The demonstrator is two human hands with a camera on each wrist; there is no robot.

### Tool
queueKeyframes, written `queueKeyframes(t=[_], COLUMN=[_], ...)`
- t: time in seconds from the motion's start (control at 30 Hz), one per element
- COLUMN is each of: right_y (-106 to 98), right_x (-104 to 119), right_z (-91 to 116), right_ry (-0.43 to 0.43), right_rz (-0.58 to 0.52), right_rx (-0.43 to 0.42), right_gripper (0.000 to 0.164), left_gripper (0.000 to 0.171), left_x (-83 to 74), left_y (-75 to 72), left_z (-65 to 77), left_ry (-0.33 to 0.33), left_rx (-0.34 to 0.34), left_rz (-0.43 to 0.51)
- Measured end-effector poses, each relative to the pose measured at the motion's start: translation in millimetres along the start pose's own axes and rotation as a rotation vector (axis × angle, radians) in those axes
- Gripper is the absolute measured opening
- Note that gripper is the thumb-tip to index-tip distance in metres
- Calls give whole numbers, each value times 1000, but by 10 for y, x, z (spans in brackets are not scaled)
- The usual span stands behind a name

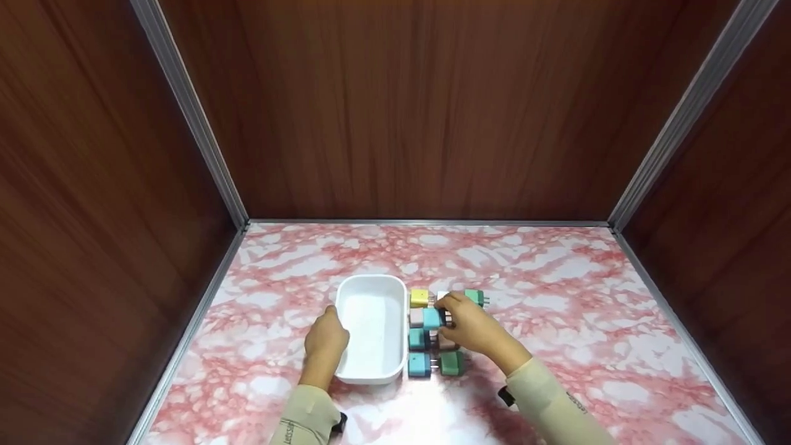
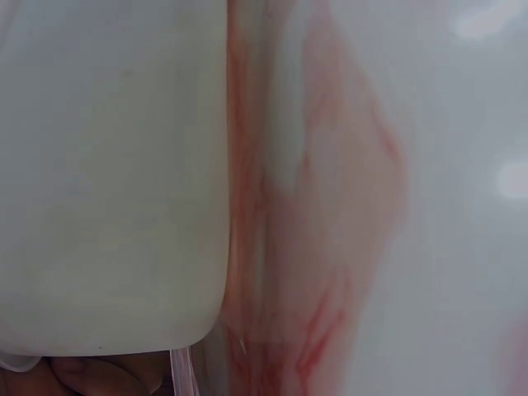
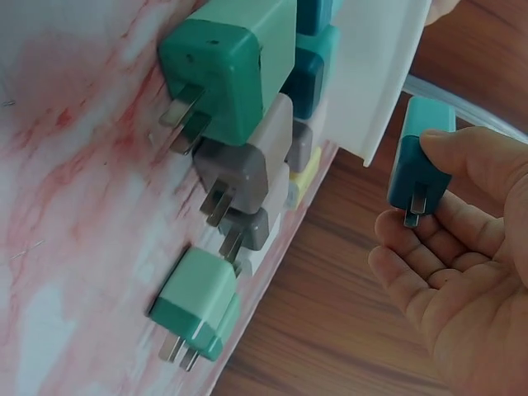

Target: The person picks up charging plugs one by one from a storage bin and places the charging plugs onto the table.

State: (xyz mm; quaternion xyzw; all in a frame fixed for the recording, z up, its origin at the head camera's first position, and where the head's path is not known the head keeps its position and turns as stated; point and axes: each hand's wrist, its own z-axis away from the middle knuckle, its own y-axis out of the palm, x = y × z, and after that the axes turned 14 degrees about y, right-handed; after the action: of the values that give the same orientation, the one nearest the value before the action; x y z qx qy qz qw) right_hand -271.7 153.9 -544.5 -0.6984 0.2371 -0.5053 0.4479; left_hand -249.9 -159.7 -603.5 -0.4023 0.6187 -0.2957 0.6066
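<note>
A blue charger plug (image 1: 432,318) with a darker prong end is pinched between thumb and fingers of my right hand (image 1: 476,327). The right wrist view shows this blue charger plug (image 3: 422,157) lifted, its two metal prongs bare. My left hand (image 1: 326,339) grips the left wall of a white plastic tub (image 1: 371,327), whose visible inside holds nothing. Along the tub's right side lie several other plugs in rows: a yellow one (image 1: 419,297), a teal one (image 1: 418,339), a light blue one (image 1: 419,364) and a dark green one (image 1: 452,363). The right hand partly covers a few.
A light green plug (image 1: 474,297) lies at the far right of the group. The table (image 1: 556,321) has a red and white marbled top. Brown wood-grain panels (image 1: 426,111) with metal edge strips (image 1: 426,221) enclose its back and sides.
</note>
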Motion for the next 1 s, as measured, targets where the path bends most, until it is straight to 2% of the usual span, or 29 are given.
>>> queueKeyframes(t=[0.47,0.83,1.0], right_y=[-35,-30,-40], right_x=[-156,-287,-342], right_z=[91,152,177], right_ry=[87,42,53], right_rz=[16,22,0], right_rx=[9,-19,-31], right_gripper=[46,48,46], left_gripper=[57,57,56], left_x=[0,2,7], left_y=[-3,18,13], left_z=[-12,14,-6], left_ry=[-7,4,7], left_rx=[14,12,-2], left_rz=[13,32,10])
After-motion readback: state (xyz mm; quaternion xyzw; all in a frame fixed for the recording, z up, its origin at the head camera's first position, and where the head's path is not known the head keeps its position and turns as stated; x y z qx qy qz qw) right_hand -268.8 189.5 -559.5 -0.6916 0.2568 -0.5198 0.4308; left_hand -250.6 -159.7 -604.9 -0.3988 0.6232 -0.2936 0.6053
